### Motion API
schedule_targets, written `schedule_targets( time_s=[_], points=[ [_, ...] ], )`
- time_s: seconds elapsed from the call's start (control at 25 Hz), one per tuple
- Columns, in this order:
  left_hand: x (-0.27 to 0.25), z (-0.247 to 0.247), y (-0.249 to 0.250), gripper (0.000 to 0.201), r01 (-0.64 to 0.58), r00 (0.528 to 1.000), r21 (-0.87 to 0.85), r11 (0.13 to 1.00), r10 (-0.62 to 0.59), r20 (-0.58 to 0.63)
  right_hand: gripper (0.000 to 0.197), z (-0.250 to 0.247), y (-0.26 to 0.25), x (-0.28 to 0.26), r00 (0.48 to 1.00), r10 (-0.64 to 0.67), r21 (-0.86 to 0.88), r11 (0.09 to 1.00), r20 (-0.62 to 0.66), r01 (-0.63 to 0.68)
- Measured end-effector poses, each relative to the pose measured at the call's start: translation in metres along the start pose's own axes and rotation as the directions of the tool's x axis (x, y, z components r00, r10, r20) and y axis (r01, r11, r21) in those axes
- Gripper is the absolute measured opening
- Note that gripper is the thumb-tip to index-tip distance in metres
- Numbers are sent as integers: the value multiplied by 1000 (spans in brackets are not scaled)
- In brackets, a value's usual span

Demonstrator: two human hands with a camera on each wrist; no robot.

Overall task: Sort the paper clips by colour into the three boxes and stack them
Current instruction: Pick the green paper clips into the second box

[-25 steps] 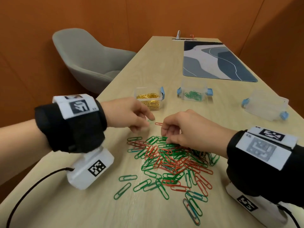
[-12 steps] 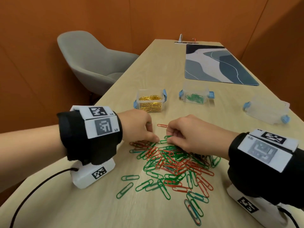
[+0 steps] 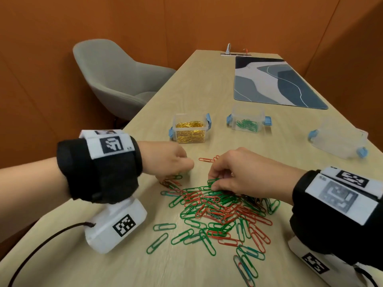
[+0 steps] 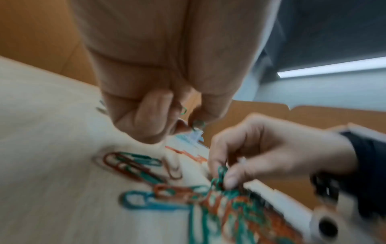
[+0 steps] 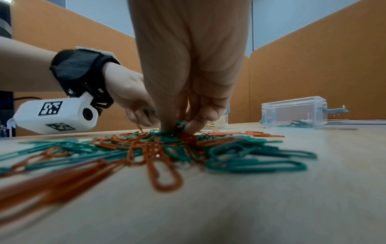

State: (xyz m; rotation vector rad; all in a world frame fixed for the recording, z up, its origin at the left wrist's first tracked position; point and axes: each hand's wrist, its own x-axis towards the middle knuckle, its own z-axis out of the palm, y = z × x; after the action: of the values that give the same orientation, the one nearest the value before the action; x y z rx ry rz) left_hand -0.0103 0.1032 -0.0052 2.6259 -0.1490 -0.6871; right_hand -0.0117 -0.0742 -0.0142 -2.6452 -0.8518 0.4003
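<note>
Mixed pile of red and green clips (image 3: pixel 219 206) on table (image 3: pixel 62 264), near edge. Right hand (image 3: pixel 234 172) pinches green clips (image 5: pixel 179 124) at pile's far side; its palm hides the pinch from head view. Left hand (image 3: pixel 165 160) curled, green clip (image 4: pixel 183 110) held in fingers; wrist view blurred, exact grip unclear. Gold box (image 3: pixel 191 129) full, middle box (image 3: pixel 247 121) holds some green, third box (image 3: pixel 339 140) contents hard to make out

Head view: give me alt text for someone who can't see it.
Two hands work a heap of red and green paper clips on a pale wooden table; the right hand pinches green clips, the left hand is curled at the heap's edge. Behind stand a clear plastic box of gold clips, one holding green clips and an empty one.
</note>
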Motion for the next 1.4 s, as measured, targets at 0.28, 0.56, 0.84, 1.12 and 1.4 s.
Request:
schedule_targets(
  time_s=[0.28,0.56,0.84,1.12,1.4],
  points=[
    [-5,-21,-21,25,121,991,-814,568,-17,135,12,1,-2,-3,998,-44,-109,993,36,47],
    [-9,-9,-23,15,-63,991,155,986,80,-106,16,-2,0,-5,998,14,55,998,-59,-10],
    [-9,0,-17,17,-17,1000,225,974,22,-16,13,2,-2,-9,993,21,-117,993,114,-8],
    [-11,-10,-7,26,146,979,-651,745,-16,201,18,-4,-1,-13,997,-81,-71,994,-19,79],
    [-11,6,5,34,129,963,-655,745,62,261,19,-1,-8,-19,904,-299,16,948,-305,319]
  ],
)
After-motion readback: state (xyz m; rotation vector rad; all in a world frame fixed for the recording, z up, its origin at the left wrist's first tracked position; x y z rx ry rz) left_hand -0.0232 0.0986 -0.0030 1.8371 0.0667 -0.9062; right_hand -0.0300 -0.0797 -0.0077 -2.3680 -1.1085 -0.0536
